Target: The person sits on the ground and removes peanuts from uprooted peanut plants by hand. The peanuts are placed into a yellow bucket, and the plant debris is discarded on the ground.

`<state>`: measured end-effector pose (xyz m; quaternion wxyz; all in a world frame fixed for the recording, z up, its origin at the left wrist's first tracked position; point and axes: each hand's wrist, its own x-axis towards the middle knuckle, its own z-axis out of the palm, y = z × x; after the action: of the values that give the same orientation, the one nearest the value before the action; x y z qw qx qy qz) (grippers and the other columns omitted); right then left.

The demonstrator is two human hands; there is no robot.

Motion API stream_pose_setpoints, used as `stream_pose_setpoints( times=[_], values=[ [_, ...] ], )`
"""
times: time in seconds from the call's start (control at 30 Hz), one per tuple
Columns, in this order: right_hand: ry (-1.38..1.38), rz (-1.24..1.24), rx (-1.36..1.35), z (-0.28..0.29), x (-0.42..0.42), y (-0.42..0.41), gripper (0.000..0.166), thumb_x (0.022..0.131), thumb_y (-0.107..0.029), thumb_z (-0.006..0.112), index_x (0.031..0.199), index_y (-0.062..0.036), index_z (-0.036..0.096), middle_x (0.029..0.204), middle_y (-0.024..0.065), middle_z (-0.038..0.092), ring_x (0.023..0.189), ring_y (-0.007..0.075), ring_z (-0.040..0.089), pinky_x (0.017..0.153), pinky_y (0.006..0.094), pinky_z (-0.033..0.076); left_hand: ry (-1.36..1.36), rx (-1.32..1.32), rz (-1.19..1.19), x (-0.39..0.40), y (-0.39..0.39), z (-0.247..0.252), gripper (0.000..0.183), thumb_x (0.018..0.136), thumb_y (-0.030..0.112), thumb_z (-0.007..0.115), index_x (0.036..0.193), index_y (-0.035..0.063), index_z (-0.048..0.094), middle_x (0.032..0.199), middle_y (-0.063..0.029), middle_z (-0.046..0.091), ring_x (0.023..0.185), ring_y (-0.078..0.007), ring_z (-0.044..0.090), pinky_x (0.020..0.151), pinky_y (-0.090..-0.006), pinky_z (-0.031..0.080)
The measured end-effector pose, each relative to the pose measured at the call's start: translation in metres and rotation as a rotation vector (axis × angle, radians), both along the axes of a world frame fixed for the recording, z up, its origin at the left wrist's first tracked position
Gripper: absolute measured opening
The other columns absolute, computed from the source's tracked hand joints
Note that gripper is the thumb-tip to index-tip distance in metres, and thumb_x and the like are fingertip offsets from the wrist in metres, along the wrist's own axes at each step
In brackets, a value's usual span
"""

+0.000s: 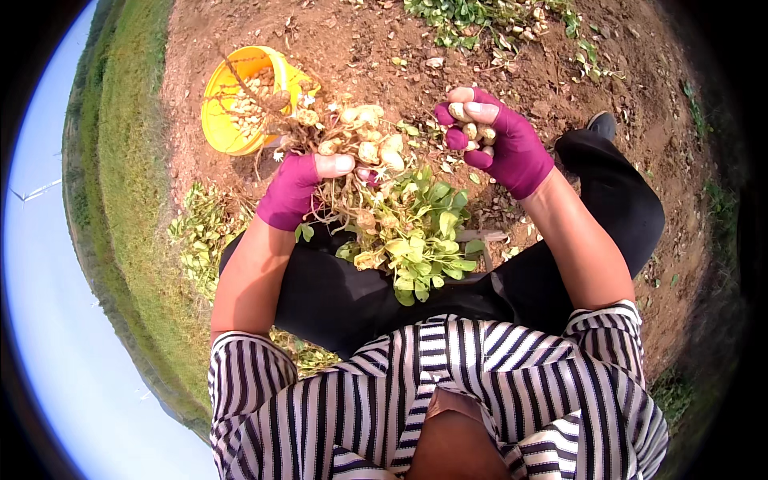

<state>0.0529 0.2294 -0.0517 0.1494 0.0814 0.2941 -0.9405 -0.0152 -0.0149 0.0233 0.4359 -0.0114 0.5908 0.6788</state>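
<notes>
My left hand (312, 180), in a magenta glove with bare fingertips, is closed round a peanut plant (426, 234). Its roots and attached peanut pods (375, 147) rise above my thumb, and the green leaves hang over my lap. To the right, my right hand (492, 135), gloved the same way, holds several loose peanuts (470, 129) between thumb and curled fingers, apart from the plant. A yellow bucket (216, 123) lies behind the roots at the upper left, its mouth facing left, with many peanuts (249, 117) inside.
Brown soil (360, 54) with scattered leaves and clods surrounds my legs. More peanut plants (468, 18) lie at the top, and another leafy heap (207, 240) is beside my left arm. A wooden piece (483, 235) shows between my knees. Grass (129, 120) borders the soil at left.
</notes>
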Motion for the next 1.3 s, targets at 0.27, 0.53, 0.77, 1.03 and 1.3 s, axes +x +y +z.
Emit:
stream_pose_setpoints(
  times=[0.27,0.53,0.77,1.03,1.3],
  values=[
    [-0.094,0.3,0.259,0.019,0.008,-0.029,0.03,0.082,-0.025,0.058,0.102,-0.0028,0.057,0.087,0.006,0.061,0.062,0.01,0.059,0.039,0.0166,0.038,-0.068,0.012,-0.092,-0.001,0.002,-0.01,0.066,0.062,0.02,0.063,0.122,-0.0022,0.044,0.113,-0.0181,0.056,0.103,-0.0305,0.056,0.092,-0.0421,0.045],
    [0.068,0.49,0.538,0.026,0.008,-0.025,0.036,0.078,-0.037,0.066,0.096,-0.0069,0.062,0.074,-0.002,0.059,0.06,0.0054,0.055,0.044,0.0186,0.036,-0.058,-0.051,-0.073,0.0,0.007,-0.001,0.049,0.074,0.014,0.058,0.12,-0.0006,0.05,0.108,-0.0106,0.06,0.098,-0.0216,0.058,0.091,-0.0349,0.043],
    [0.132,0.489,0.662,0.031,0.008,-0.032,0.034,0.075,-0.035,0.07,0.093,-0.0074,0.065,0.07,-0.002,0.058,0.06,0.005,0.052,0.051,0.0202,0.038,0.009,-0.186,-0.119,0.002,0.011,-0.004,0.051,0.072,0.018,0.061,0.118,-0.0013,0.05,0.102,-0.0127,0.061,0.09,-0.0217,0.061,0.082,-0.0345,0.049],
    [0.361,0.497,0.919,0.036,0.0,0.0,0.021,0.077,-0.018,0.07,0.089,-0.0017,0.065,0.08,0.0007,0.061,0.078,0.0083,0.055,0.072,0.0249,0.044,0.12,-0.081,-0.254,0.004,0.01,-0.008,0.056,0.071,0.019,0.065,0.121,0.0006,0.049,0.109,-0.011,0.06,0.095,-0.0197,0.058,0.08,-0.0319,0.048],
    [0.353,0.579,0.662,0.018,0.004,0.014,0.029,0.075,-0.026,0.072,0.089,-0.0022,0.066,0.071,-0.0005,0.06,0.063,0.0059,0.053,0.058,0.0219,0.043,0.116,-0.193,-0.332,0.009,0.018,-0.002,0.051,0.073,0.01,0.062,0.121,-0.0018,0.048,0.108,-0.0114,0.06,0.096,-0.0202,0.059,0.084,-0.0319,0.047]
  ],
)
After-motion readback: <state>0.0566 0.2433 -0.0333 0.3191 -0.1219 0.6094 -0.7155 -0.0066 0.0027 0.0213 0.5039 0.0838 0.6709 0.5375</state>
